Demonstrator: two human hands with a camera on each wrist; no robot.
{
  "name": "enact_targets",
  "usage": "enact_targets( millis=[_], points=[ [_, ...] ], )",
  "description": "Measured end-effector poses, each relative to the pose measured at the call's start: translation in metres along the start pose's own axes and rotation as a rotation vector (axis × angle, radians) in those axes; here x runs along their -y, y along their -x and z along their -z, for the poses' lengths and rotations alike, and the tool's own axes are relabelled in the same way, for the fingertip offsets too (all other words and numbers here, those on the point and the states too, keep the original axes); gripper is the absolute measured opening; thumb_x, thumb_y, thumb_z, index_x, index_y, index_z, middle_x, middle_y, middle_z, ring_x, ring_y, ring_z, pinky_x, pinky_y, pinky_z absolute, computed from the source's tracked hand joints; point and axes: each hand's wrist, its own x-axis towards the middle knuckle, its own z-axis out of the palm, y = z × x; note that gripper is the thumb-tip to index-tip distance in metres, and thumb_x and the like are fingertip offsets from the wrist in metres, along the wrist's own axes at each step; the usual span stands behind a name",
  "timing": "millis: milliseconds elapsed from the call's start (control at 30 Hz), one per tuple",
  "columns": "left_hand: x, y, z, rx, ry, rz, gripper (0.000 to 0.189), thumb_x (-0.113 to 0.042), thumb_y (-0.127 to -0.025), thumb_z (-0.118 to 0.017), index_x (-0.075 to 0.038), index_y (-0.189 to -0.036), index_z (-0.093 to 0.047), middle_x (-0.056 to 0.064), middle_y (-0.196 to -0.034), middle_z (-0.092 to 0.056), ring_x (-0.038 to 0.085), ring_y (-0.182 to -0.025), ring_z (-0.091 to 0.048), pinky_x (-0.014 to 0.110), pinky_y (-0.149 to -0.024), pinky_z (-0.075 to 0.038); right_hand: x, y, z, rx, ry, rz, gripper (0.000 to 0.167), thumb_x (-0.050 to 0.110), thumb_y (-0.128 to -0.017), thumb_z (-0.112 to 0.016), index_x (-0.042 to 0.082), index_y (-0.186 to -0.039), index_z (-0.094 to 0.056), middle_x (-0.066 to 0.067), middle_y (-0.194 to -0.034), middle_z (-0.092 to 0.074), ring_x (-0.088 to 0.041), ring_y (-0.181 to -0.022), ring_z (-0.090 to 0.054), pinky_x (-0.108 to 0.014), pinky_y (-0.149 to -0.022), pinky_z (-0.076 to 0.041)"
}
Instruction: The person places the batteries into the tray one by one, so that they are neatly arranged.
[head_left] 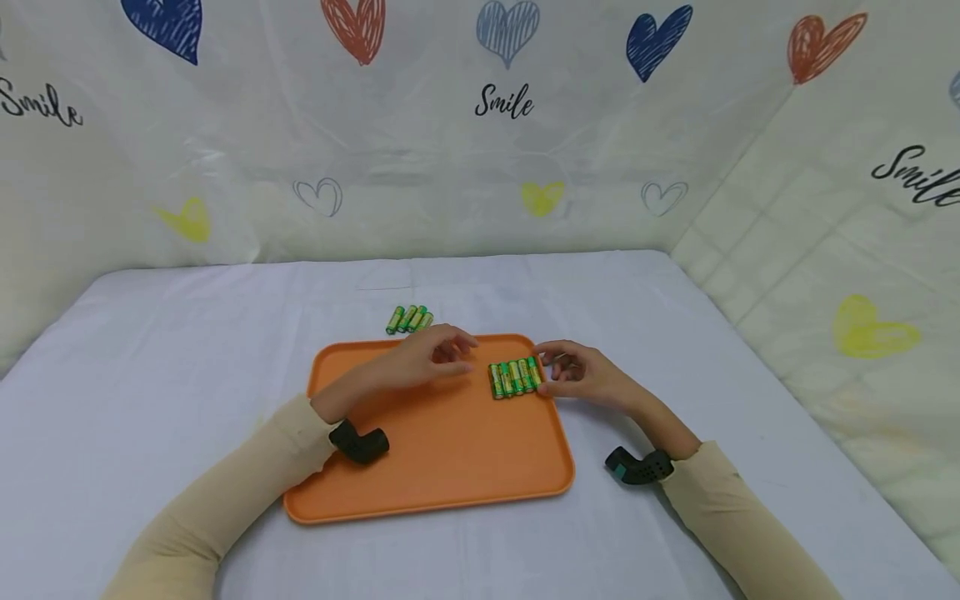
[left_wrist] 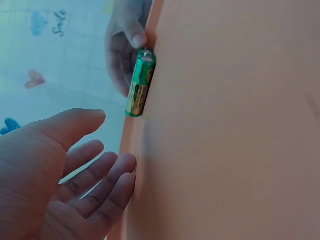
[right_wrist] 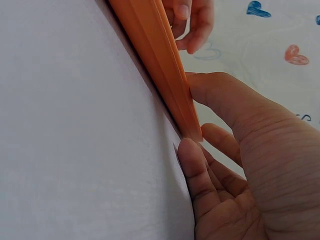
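Note:
An orange tray (head_left: 465,458) lies on the white-covered table. Near its right end several green-and-gold batteries (head_left: 514,378) stand side by side in a row; the left wrist view shows the row end-on as one battery (left_wrist: 141,82). My left hand (head_left: 431,358) hovers over the tray's far part, left of the row, with relaxed fingers and nothing held. At the tray's right rim is my right hand (head_left: 588,375), its thumb and fingers spread around the edge beside the row. In the right wrist view the thumb (right_wrist: 215,92) touches the rim; the batteries are hidden there.
Several more green batteries (head_left: 409,319) lie in a group on the white cloth (head_left: 225,333) just beyond the tray's far edge, partly behind the left hand. A wall sheet (head_left: 420,133) with printed hearts hangs behind and to the right.

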Motion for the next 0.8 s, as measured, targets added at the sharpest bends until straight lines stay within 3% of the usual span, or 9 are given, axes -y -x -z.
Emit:
enact_targets(
  millis=[433,600,800],
  points=[
    [0.005,0.008,0.016,-0.024,0.01,0.043,0.037,-0.022,-0.095,-0.065,-0.004,-0.128,-0.06,0.01,-0.121,-0.06,0.019,-0.104,-0.063,0.036,-0.092,-0.051,-0.002,-0.003,-0.004,0.008,-0.016,0.009,0.053,0.009,-0.085,-0.076,0.004,-0.133,-0.055,-0.014,-0.11,-0.054,-0.017,-0.087,-0.051,-0.022,-0.073,-0.047],
    [0.004,0.009,0.023,-0.057,0.029,0.058,0.035,-0.021,-0.094,-0.067,-0.006,-0.126,-0.061,0.007,-0.122,-0.062,0.017,-0.101,-0.061,0.036,-0.091,-0.05,-0.003,-0.003,-0.004,0.012,0.001,0.01,0.054,0.01,-0.085,-0.076,0.004,-0.134,-0.055,-0.013,-0.111,-0.055,-0.017,-0.087,-0.052,-0.022,-0.073,-0.047],
    [0.008,0.008,0.042,-0.117,0.058,0.054,0.034,-0.018,-0.095,-0.066,-0.004,-0.126,-0.062,0.014,-0.122,-0.062,0.019,-0.101,-0.06,0.038,-0.091,-0.049,0.001,-0.001,-0.001,0.001,0.012,-0.009,0.055,0.01,-0.084,-0.077,0.004,-0.134,-0.055,-0.013,-0.111,-0.055,-0.017,-0.087,-0.052,-0.022,-0.074,-0.047]
  ],
)
